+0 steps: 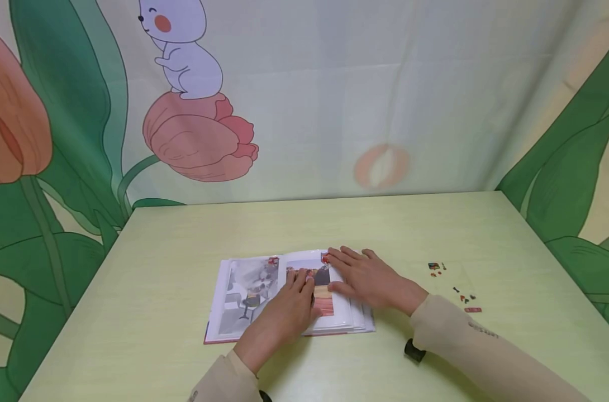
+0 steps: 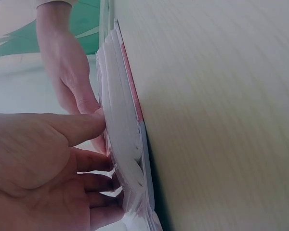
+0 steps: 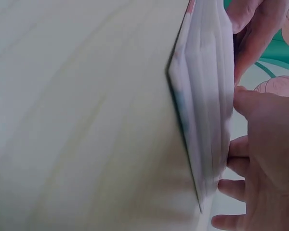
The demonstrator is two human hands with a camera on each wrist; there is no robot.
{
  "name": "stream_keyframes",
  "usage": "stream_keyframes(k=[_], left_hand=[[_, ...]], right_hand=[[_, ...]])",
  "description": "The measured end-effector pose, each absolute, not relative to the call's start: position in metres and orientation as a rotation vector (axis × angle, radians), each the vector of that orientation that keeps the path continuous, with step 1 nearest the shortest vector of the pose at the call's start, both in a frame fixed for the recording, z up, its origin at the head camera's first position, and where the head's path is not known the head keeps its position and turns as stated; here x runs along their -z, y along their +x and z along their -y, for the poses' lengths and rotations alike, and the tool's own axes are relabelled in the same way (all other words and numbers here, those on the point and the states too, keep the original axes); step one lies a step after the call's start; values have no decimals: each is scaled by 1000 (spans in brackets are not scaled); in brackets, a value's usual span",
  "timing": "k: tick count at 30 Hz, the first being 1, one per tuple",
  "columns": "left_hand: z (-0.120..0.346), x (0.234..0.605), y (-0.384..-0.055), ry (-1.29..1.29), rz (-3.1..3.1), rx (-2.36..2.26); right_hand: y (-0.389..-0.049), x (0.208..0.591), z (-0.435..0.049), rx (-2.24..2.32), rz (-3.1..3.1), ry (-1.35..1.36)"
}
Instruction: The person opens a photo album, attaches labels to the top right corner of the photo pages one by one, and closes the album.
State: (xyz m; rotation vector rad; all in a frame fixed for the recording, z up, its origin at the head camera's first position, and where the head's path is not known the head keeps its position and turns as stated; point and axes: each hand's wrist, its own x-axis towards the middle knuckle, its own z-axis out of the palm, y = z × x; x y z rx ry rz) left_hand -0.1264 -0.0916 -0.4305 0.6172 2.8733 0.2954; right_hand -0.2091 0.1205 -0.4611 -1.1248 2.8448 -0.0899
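Observation:
An open photo album [image 1: 342, 317] with clear page sleeves lies flat on the table. On its left page is a greyish picture [image 1: 239, 279]; a colour photo [image 1: 324, 304] fills the right one, partly covered by fingers. My left hand [image 1: 291, 298] rests on the right page near the fold, fingers extended over the photo. Fingers spread, my right hand [image 1: 367, 278] presses on the upper right part of that page, beside a small red sticker [image 1: 325, 258]. In the right wrist view, the thick stack of pages [image 3: 207, 72] shows edge-on under the fingertips.
To the right of the album, a clear sheet with several small stickers [image 1: 464, 298] lies on the pale table [image 1: 158, 268]. A red strip sticker [image 1: 472, 310] is at its lower edge. Behind the table hangs a curtain [image 1: 309, 111] printed with flowers and a white animal.

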Motion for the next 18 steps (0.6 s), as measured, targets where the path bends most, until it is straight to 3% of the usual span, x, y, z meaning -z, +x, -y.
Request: stream_keyframes(k=[18], left_hand=[[92,432,-133,660,-2935,-287]], right_hand=[[-209,459,-118,188,-2858,-982]])
